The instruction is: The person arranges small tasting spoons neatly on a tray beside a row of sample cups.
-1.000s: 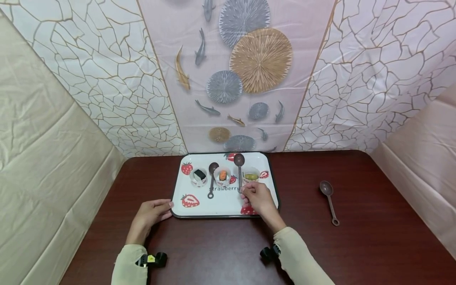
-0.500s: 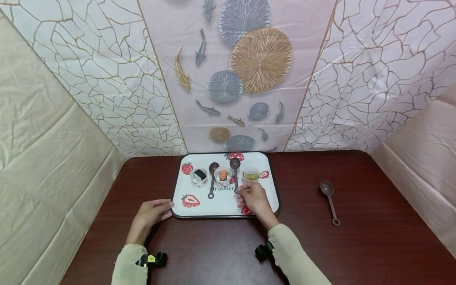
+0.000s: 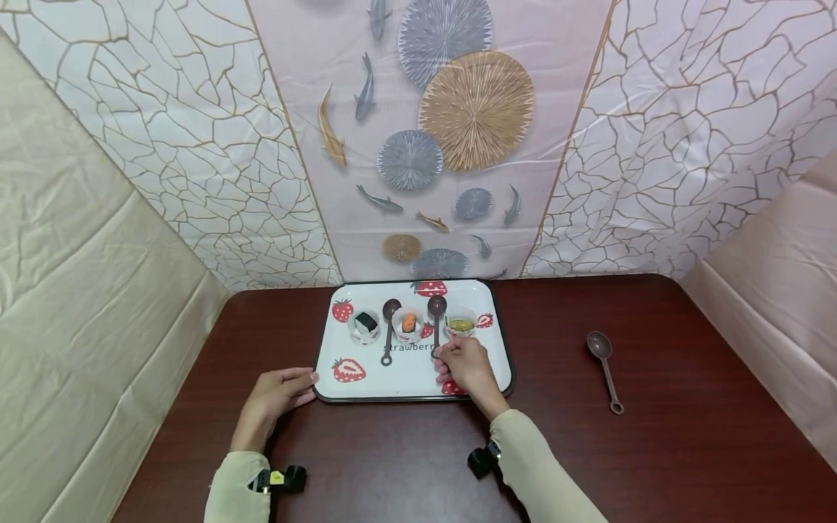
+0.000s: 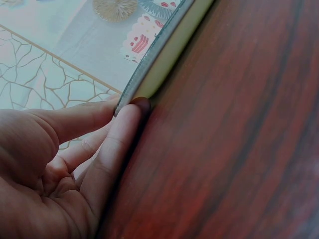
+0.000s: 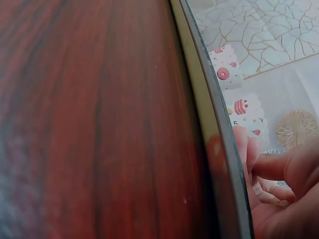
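The left hand pinches the tray at 8 o'clock, presumably bracing it; the right hand pinches a spoon at its 6 o'clock end, likely for alignment.

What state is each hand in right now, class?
Left hand: holding the tray by its near left corner.
Right hand: holding a brown spoon by its handle end.

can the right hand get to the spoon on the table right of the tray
Probably yes: the right hand seems to pinch a tray spoon, so it would likely release that first, but nothing appears to block the table between it and the outer spoon.
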Available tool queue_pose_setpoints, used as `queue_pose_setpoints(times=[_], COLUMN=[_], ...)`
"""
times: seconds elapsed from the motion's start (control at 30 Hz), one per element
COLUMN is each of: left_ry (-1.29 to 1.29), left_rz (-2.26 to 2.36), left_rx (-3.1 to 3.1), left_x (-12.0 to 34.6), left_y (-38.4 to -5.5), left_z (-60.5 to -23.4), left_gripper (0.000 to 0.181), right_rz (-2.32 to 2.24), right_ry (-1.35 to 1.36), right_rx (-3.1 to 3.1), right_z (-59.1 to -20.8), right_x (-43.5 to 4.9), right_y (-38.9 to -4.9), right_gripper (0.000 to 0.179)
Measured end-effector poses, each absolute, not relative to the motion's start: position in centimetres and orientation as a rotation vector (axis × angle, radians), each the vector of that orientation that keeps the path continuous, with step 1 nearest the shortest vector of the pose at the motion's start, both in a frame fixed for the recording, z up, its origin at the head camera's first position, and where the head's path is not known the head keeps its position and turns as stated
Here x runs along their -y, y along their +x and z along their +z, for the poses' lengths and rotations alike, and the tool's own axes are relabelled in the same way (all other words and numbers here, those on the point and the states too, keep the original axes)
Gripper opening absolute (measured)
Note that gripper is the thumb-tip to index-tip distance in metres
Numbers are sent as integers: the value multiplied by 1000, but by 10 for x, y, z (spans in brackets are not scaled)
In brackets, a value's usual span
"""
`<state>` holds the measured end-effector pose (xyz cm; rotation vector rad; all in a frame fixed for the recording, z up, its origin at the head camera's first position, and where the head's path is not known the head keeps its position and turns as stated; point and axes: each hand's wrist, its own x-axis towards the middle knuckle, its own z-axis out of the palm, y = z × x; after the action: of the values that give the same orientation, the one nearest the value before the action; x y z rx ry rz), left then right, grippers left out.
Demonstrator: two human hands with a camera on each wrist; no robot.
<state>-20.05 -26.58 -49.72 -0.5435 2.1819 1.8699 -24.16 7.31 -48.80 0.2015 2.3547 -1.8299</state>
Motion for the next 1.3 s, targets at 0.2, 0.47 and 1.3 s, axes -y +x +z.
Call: queue_pose_setpoints(times=[0.2,0.47,1.3], left_ry=[-543,-549,-553], left_rz=[1877,1902,1889], left_rx=[-2174,-2170,-2165], left_x=[266,265,265], left_y=[-201,-202,-201], left_z=[-498,-500,-497], left_gripper=[49,50,50], right_rz=[-1825,-1781,-1566], right_ry=[187,187,178], right_rx=[-2368,-2393,-2530], right_z=[-490,-489,-487], right_x=[-73,-72,-73], right_y=[-244,-245,-244], right_gripper=[17,18,31])
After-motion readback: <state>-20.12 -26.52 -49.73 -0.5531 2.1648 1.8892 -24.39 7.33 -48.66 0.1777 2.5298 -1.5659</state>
